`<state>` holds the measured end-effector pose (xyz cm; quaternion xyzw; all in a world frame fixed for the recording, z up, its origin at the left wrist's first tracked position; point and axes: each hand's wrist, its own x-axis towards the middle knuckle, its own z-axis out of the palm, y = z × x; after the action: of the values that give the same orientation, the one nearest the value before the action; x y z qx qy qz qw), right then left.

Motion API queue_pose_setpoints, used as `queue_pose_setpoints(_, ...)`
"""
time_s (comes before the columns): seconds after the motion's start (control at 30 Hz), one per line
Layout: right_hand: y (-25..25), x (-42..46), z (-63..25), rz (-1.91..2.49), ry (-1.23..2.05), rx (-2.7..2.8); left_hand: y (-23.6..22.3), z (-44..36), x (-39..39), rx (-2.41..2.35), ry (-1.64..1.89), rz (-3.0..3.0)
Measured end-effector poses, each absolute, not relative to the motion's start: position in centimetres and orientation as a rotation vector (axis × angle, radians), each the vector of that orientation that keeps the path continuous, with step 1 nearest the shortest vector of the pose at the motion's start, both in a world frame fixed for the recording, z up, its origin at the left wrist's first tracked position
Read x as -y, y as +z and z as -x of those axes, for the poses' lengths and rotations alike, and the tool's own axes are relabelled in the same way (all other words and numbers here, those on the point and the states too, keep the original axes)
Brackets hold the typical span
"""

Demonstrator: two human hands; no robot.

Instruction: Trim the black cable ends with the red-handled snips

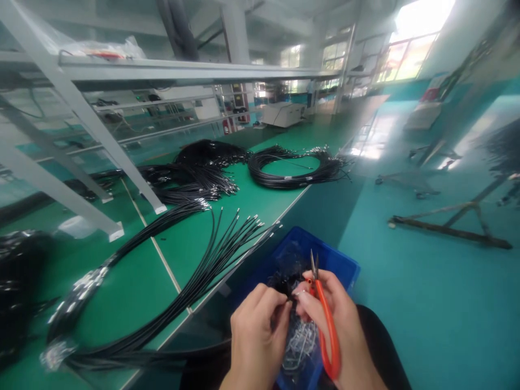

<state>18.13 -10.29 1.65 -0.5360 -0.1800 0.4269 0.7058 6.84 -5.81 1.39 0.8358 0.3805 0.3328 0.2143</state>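
Over a blue bin (345,262), my right hand (339,309) is closed round a pair of orange-handled pliers (330,346), their slim metal jaws pointing up and slightly apart. The thumb and forefinger of that hand also meet close to my left fingertips. My left hand (260,325) pinches something small and dark; its kind is hidden by the fingers. Inside the bin lie pale, thin loose pieces (300,344) and a clear plastic bag (289,260). To the left, a bundle of black cables (179,303) with light tips curves across the green table (162,254) and passes behind my left hand.
Farther along the table lie a coil of black cables (276,176) and a heap of more cables (211,154). A white shelf frame (109,141) stands on the table's left side. On the floor at right is a metal stand (450,227).
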Motion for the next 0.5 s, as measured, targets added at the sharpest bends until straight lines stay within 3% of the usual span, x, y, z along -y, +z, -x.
queue_pose_setpoints(0.33,1.0,10.8,-18.2,1.181,0.938,0.501,1.8,-6.2,5.1,-1.111,0.829,-2.123)
queue_pose_setpoints(0.5,1.5,12.1,-20.7,1.067,1.428,0.698,2.5,-5.7,3.9,-1.094,0.814,-1.824)
